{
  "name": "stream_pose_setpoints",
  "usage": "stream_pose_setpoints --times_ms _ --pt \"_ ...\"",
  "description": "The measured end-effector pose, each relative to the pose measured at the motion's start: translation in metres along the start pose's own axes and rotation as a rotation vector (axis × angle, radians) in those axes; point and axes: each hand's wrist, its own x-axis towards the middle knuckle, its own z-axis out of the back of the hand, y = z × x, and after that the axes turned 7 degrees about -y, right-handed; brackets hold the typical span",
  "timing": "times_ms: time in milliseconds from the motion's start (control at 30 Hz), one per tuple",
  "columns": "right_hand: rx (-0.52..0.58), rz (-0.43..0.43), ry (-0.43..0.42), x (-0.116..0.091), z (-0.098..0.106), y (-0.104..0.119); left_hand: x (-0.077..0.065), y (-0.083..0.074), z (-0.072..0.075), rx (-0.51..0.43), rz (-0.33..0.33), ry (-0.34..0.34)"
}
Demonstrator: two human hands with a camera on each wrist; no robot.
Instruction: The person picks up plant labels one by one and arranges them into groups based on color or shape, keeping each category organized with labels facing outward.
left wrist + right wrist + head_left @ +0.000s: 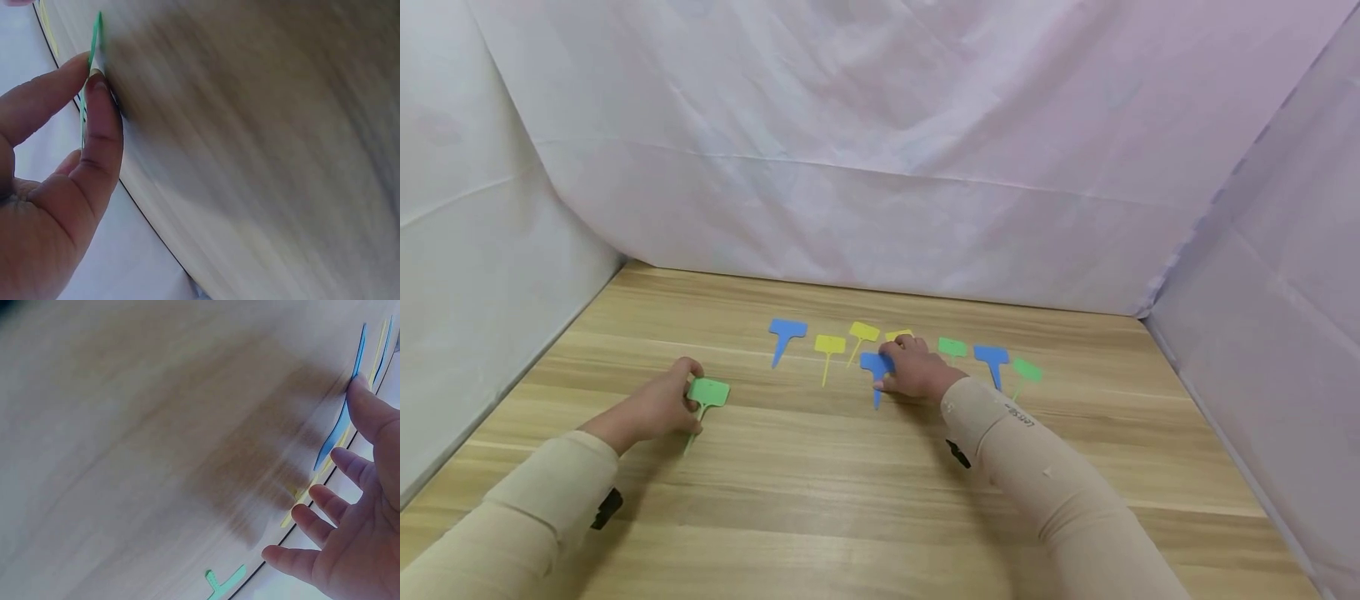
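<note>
My left hand [655,408] pinches a green T-shaped plant label [710,392] at the left of the table, its pointed stem angled down toward the wood. In the left wrist view the thumb and a finger meet on this thin label [95,44], seen edge-on. At mid-table my right hand [917,373] reaches over a blue plant label [874,363]. The right wrist view has the thumb touching the blue label [340,428] along its edge, while the other fingers spread loosely apart. Just behind that hand, a yellow label [897,335] is partly covered.
Further left lie a blue label [787,327] and two yellow labels, one nearer [831,343] and one further back [865,332]. Right of my right hand are a green label [952,347], a blue label [992,356] and another green label [1027,369]. White cloth [880,225] hangs behind the wooden table [820,517].
</note>
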Motion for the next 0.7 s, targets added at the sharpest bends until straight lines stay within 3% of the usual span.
stream_pose_setpoints --times_ms 333,700 --pt "0.015 -0.002 -0.002 0.0012 -0.0012 -0.0017 0.0015 -0.0003 -0.0024 0.043 0.032 -0.015" --pt "0.03 -0.007 0.002 0.001 -0.0008 -0.0015 0.0008 0.0006 -0.0048 0.084 0.017 -0.031"
